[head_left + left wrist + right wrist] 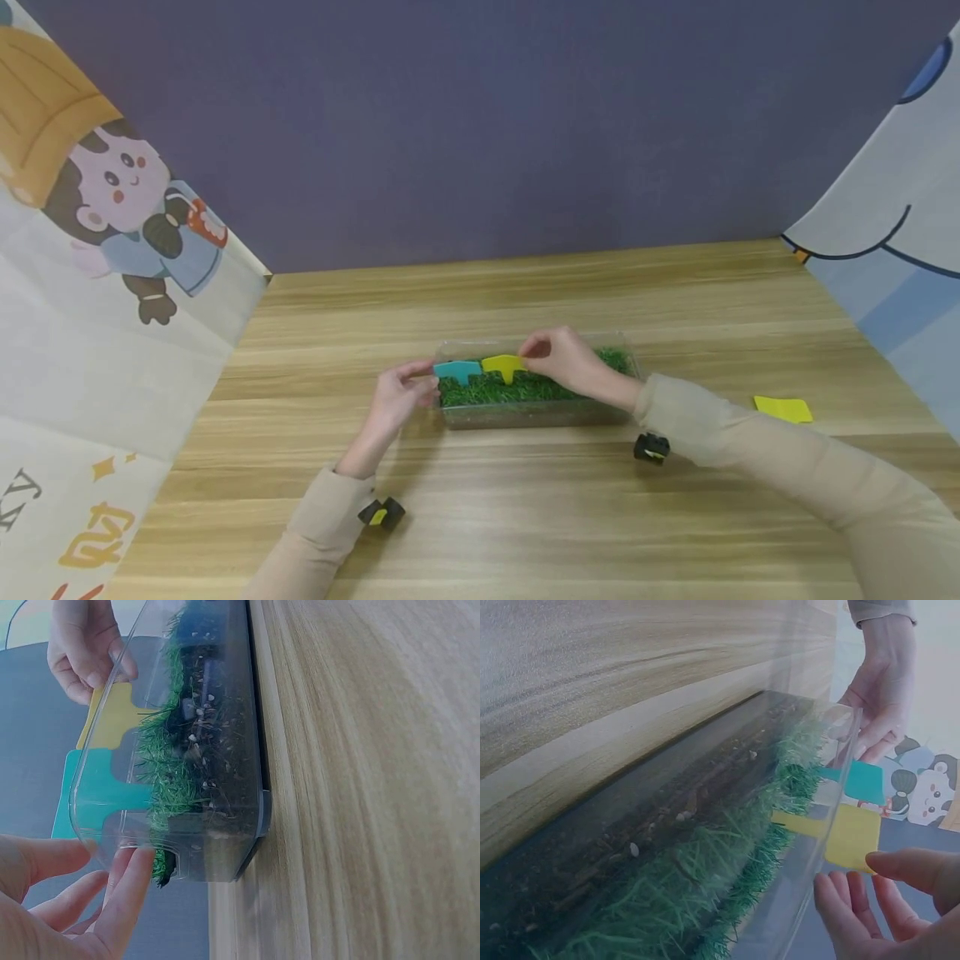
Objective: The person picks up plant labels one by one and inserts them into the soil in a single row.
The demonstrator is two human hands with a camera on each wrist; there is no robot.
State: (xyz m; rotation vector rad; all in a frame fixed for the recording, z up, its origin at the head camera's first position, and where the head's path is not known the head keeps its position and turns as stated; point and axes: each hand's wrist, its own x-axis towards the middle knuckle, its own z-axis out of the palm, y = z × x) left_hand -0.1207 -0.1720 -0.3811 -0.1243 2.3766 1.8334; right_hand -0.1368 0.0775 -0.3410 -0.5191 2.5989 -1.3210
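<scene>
A clear plastic box (536,417) holds soil and artificial grass (480,393). Two T-shaped plant labels stand in the grass, a teal one (457,371) at the left end and a yellow one (503,366) beside it. My right hand (566,362) reaches over the box and pinches the right end of the yellow label between thumb and fingertips. At the left end of the box, my left hand (397,396) has its fingers extended beside the wall. One fingertip (84,849) is right at the teal label's outer edge. The labels' stem ends are hidden in the grass.
Farther right on the wooden table (525,508) lies a flat yellow piece (783,409). Behind the table rises a dark blue panel (487,133). Printed cloths flank both sides, the left one with a cartoon figure (127,183). Small black devices hang at both wrists.
</scene>
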